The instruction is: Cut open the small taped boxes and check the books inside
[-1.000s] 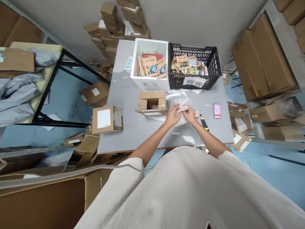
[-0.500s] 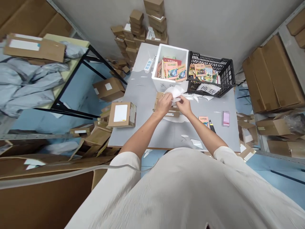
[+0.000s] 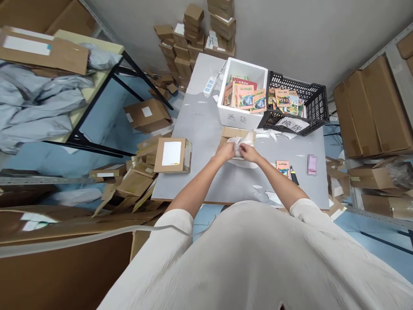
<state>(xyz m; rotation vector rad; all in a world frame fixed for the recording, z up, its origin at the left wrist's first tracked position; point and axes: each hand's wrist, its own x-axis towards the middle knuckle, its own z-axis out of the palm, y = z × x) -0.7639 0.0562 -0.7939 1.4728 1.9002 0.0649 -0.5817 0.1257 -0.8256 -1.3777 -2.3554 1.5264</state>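
My left hand (image 3: 226, 150) is closed on a crumpled white wrapping sheet (image 3: 247, 140), thin like tissue or soft plastic. My right hand (image 3: 249, 152) pinches the same sheet from the other side, its fingertips close to the left ones. Beneath both hands lies a small cardboard box (image 3: 229, 132), its back flap showing and its inside mostly covered by the sheet and my fingers. A picture booklet (image 3: 282, 168) and a black-and-yellow box cutter (image 3: 294, 176) lie to the right of my right forearm.
Behind the hands stand a white foam box (image 3: 240, 121) and a black plastic crate (image 3: 318, 107), both holding booklets. A labelled carton (image 3: 172, 155) sits at the table's left. Near the back lies a power strip (image 3: 209, 86). Paper scraps (image 3: 269, 134) litter the grey table (image 3: 200, 125).
Both hands have lowered the white sheet from in front of the foam box down onto the small cardboard box. The whole view has shifted slightly, moving the table rightward.
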